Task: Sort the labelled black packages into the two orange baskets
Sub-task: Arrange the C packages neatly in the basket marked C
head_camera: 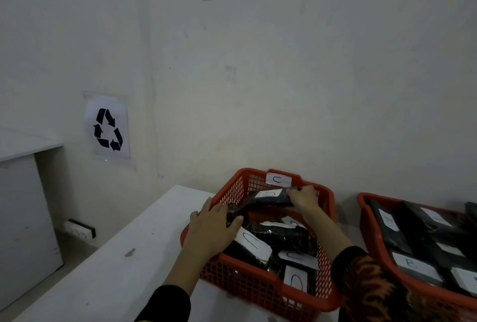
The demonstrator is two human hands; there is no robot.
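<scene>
Black plastic crinkles under both hands: the left hand (pixel 214 228) and the right hand (pixel 304 199) each close on an end of one long package (pixel 268 200), holding it level above the others in the basket (pixel 258 288) tagged C, probably to lay it flat. A second basket (pixel 371 246), holding B packages, sits just beside on the white tabletop (pixel 116 270).

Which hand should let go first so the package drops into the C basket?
Probably the left hand: it grips only the crumpled end of the black plastic package at the orange mesh basket's rim, while the right hand steadies the labelled end.
</scene>
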